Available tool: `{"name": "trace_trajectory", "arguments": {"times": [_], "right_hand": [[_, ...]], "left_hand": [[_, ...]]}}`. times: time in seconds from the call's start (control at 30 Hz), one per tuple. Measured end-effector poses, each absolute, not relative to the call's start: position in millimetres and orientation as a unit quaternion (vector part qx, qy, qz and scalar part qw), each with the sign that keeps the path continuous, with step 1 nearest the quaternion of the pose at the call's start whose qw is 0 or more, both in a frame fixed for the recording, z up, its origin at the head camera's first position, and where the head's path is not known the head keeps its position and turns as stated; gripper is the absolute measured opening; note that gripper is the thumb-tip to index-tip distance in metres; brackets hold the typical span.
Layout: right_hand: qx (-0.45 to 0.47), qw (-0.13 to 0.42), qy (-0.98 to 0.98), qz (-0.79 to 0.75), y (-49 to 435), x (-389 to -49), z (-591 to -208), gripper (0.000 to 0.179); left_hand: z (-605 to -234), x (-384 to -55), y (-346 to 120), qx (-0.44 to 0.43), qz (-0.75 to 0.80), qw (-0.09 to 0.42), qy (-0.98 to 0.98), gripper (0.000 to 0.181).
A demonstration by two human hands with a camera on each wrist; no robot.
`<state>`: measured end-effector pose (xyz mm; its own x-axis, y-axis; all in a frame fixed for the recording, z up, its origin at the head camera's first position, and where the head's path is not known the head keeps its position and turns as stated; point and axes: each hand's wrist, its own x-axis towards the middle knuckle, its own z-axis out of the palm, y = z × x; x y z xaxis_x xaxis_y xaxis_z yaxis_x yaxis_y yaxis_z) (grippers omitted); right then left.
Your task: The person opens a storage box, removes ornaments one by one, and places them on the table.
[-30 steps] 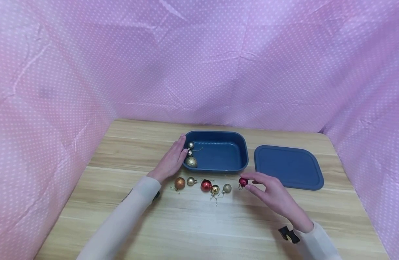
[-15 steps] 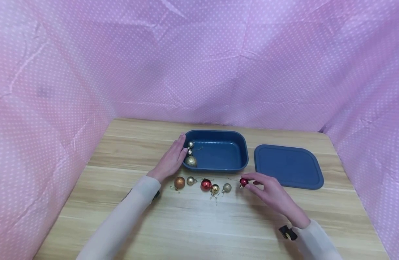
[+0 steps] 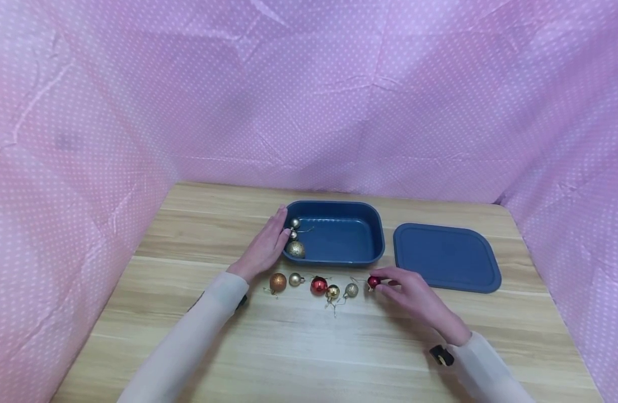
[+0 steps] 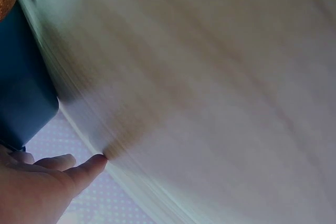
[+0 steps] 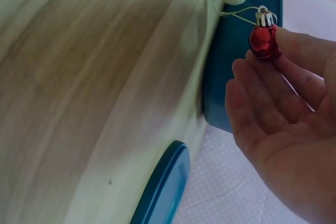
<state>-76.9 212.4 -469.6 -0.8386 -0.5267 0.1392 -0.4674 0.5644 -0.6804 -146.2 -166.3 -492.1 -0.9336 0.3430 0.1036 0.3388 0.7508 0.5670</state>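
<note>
My right hand (image 3: 415,296) pinches a small shiny red bauble (image 5: 262,40) between thumb and fingertips, its silver cap and gold string showing in the right wrist view. My left hand (image 3: 265,246), fingers extended, rests against the left end of the blue box (image 3: 334,263). Inside that box, at its left end, lie a glittery gold bauble (image 3: 296,249) and two smaller gold ones (image 3: 295,223). In front of it is a row: an orange glitter bauble (image 3: 277,282), a pale gold one (image 3: 295,280), a larger red one (image 3: 319,286), a shiny gold one (image 3: 332,293) and a glittery pale one (image 3: 351,290).
A blue lid (image 3: 447,257) lies flat on the wooden table (image 3: 299,352), right of the box and beyond my right hand. Pink dotted cloth (image 3: 334,101) hangs behind the table and at both sides.
My right hand has shifted slightly left with the small red bauble, whose string now shows to its left. My left hand stays against the box.
</note>
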Motion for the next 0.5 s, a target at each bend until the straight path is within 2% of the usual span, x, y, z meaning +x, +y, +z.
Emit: {"name": "trace_trajectory", "arguments": {"times": [0.5], "right_hand": [[-0.290,0.075,0.892,-0.339,208.0,-82.0,-478.0,0.032]], "left_hand": [[-493.0,-146.2,-166.6,0.181,0.302,0.001,0.936,0.063]]}}
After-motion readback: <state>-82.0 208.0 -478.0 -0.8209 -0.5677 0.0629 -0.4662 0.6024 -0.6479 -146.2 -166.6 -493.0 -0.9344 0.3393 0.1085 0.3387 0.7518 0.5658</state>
